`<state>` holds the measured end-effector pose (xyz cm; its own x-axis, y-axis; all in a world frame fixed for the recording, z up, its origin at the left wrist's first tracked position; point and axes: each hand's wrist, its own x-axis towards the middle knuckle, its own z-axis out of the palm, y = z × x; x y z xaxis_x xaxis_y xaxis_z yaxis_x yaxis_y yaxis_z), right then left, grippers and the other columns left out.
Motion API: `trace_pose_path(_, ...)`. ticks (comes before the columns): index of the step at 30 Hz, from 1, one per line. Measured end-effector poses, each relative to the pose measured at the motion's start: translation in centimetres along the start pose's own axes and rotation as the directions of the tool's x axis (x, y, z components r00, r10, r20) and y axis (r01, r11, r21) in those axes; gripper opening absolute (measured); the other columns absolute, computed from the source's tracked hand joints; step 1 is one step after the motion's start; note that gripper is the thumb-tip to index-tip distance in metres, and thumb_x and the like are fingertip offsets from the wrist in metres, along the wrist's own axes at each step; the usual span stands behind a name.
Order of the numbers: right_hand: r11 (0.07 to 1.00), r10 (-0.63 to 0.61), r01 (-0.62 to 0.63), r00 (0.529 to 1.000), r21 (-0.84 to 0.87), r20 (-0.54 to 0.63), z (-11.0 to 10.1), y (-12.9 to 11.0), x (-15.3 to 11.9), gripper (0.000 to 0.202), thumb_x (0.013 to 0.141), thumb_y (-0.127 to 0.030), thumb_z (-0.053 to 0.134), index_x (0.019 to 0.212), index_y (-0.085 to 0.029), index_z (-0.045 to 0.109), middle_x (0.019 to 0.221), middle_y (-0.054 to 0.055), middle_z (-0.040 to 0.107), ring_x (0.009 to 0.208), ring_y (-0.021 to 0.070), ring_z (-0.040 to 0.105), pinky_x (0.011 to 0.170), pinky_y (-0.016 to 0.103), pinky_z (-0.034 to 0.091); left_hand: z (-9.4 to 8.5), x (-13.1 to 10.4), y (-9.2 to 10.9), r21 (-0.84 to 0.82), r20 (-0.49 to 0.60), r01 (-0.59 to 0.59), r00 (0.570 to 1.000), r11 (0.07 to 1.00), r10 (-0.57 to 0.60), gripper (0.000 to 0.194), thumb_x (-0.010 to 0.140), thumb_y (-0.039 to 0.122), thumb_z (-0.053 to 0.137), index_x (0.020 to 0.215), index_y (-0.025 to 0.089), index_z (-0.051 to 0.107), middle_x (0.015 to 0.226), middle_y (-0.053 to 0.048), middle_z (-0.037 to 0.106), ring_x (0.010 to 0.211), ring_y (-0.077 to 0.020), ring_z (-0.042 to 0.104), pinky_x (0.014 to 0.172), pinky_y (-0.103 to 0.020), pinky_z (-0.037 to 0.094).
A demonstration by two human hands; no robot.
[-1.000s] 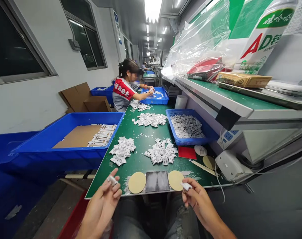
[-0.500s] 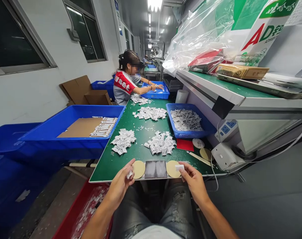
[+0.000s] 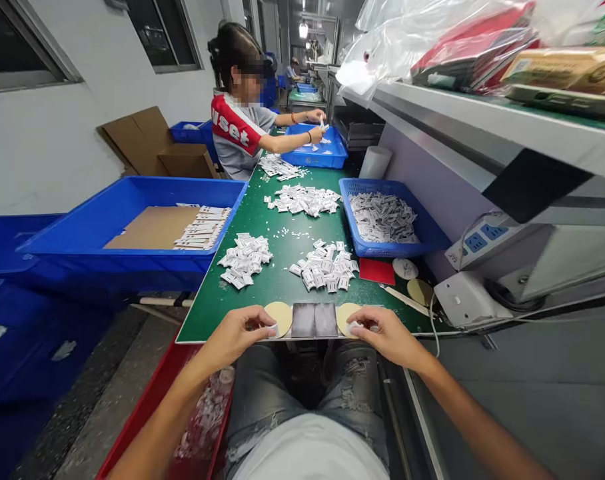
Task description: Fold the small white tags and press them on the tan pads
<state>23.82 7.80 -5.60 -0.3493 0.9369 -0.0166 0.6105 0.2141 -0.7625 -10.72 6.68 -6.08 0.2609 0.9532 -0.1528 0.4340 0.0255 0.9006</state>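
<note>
My left hand [image 3: 243, 328] pinches a small white plastic piece [image 3: 273, 331] at the near edge of the left round cream pad [image 3: 279, 316]. In the fingers of my right hand [image 3: 380, 328] is another white plastic piece [image 3: 353, 326], held over the right cream pad [image 3: 345, 316]. Between the pads lie two dark grey rectangular plates [image 3: 314, 320], side by side at the table's front edge. Beyond them are two heaps of similar white pieces, a left heap [image 3: 246, 259] and a right heap [image 3: 327, 267]. Fingers partly hide both held pieces.
A blue basket [image 3: 347, 217] full of white pieces stands at the right, near a red card [image 3: 377, 271] and a shelf [image 3: 432, 107]. On the left is a large blue bin [image 3: 132, 190]. A co-worker [image 3: 237, 120] sits at the far end beside a blue tray [image 3: 315, 159].
Both hands have turned palm down and moved inward, bringing the white pieces to the near edges of the pads. The camera view has tilted downward. The co-worker's hands have lifted above the tray.
</note>
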Motion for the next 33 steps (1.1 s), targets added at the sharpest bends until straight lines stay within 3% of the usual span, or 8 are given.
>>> trace_pose_path(5,0.982,-0.022,0.005,0.996,-0.188,-0.089,-1.3,0.5,2.7,0.025,0.091,-0.032,0.053,0.096,-0.019,0.073,0.092,0.008,0.073,0.08,0.0204,0.064,0.073,0.031,0.045,-0.3,2.3,-0.2,0.18,-0.27,-0.037,0.959,0.983,0.086,0.021,0.081,0.039,0.068,0.087,0.019,0.073,0.086,-0.004,0.074,0.078,-0.0185,0.065,0.072,-0.027,0.047)
trace_pose_path(8,0.985,-0.038,0.045,0.998,-0.165,0.047,-1.6,0.9,3.3,0.021,0.088,-0.032,0.056,0.094,-0.02,0.073,0.089,0.006,0.073,0.076,0.019,0.063,0.069,0.029,0.045,-0.2,2.8,-0.4,0.126,-0.278,0.014,0.96,0.992,0.021,0.024,0.081,0.041,0.069,0.089,0.019,0.073,0.086,-0.004,0.074,0.076,-0.0185,0.066,0.07,-0.026,0.049)
trace_pose_path(17,0.98,-0.007,-0.013,0.995,-0.199,-0.097,-1.7,1.2,3.0,0.02,0.086,-0.03,0.057,0.092,-0.019,0.072,0.088,0.006,0.073,0.075,0.0191,0.063,0.069,0.029,0.044,0.8,1.9,0.0,0.181,-0.337,0.004,0.94,0.983,0.058,0.019,0.081,0.037,0.068,0.085,0.019,0.073,0.088,-0.004,0.075,0.078,-0.018,0.066,0.073,-0.027,0.05)
trace_pose_path(25,0.98,-0.046,0.04,0.999,-0.197,-0.023,-1.3,1.5,2.6,0.023,0.088,-0.033,0.055,0.095,-0.019,0.072,0.088,0.006,0.073,0.076,0.0195,0.065,0.068,0.028,0.046,0.6,1.2,-0.4,0.191,-0.337,0.045,0.941,0.981,0.023,0.018,0.079,0.037,0.069,0.082,0.019,0.073,0.085,-0.004,0.076,0.074,-0.0183,0.067,0.068,-0.026,0.049)
trace_pose_path(27,0.971,-0.08,0.071,0.996,-0.229,-0.029,-1.3,1.7,2.6,0.023,0.089,-0.032,0.054,0.096,-0.019,0.072,0.088,0.007,0.072,0.079,0.0208,0.065,0.069,0.029,0.046,0.6,1.4,-0.2,0.267,-0.461,0.063,0.885,0.962,0.07,0.016,0.081,0.035,0.067,0.083,0.02,0.073,0.087,-0.004,0.076,0.076,-0.0188,0.067,0.069,-0.027,0.049)
trace_pose_path(29,0.961,-0.096,0.032,0.971,-0.275,-0.221,-1.4,1.7,3.1,0.024,0.091,-0.033,0.053,0.097,-0.018,0.071,0.091,0.009,0.071,0.083,0.0225,0.064,0.073,0.031,0.046,1.1,2.3,0.2,0.29,-0.54,0.046,0.832,0.956,0.124,0.017,0.082,0.035,0.067,0.087,0.02,0.073,0.089,-0.005,0.076,0.078,-0.0192,0.068,0.072,-0.028,0.049)
trace_pose_path(31,0.97,-0.099,0.025,0.949,-0.241,-0.301,-1.4,1.3,4.0,0.025,0.091,-0.037,0.056,0.1,-0.019,0.071,0.089,0.007,0.071,0.077,0.0208,0.062,0.07,0.03,0.045,2.1,4.4,0.9,0.249,-0.452,-0.038,0.879,0.968,0.151,0.019,0.082,0.036,0.068,0.088,0.019,0.073,0.087,-0.004,0.076,0.076,-0.0186,0.069,0.071,-0.027,0.051)
trace_pose_path(33,0.981,-0.135,0.106,0.974,-0.16,-0.18,-0.8,0.7,5.5,0.024,0.09,-0.04,0.06,0.102,-0.022,0.071,0.083,0.003,0.069,0.067,0.0172,0.059,0.064,0.028,0.044,3.5,7.1,1.6,0.213,-0.342,-0.101,0.924,0.972,0.17,0.019,0.08,0.037,0.071,0.087,0.019,0.073,0.082,-0.003,0.076,0.072,-0.0171,0.069,0.067,-0.025,0.051)
